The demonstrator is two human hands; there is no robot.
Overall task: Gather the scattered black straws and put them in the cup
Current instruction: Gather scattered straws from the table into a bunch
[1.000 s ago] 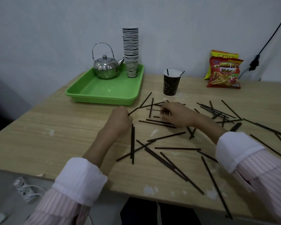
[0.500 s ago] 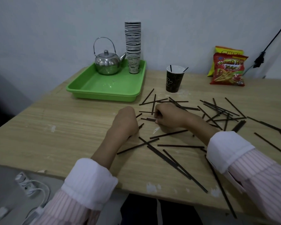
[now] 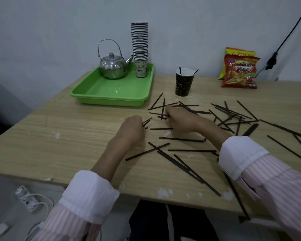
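Observation:
Several black straws (image 3: 181,139) lie scattered over the wooden table (image 3: 59,129), mostly at the centre and right. A dark paper cup (image 3: 183,84) stands upright behind them with two straw ends poking out of it. My left hand (image 3: 132,129) rests on the table, closed around a few straws whose ends stick out to its right. My right hand (image 3: 179,120) lies just to the right of it, its fingers pinching a straw at the left end of the pile.
A green tray (image 3: 111,94) at the back left holds a steel kettle (image 3: 113,66) and a tall stack of paper cups (image 3: 140,49). Two snack bags (image 3: 240,72) lean on the wall at the back right. A power strip (image 3: 27,199) lies on the floor.
Both hands have moved closer together near the table's centre. The left hand has closed on a few straws, and the right hand has shifted left onto another straw.

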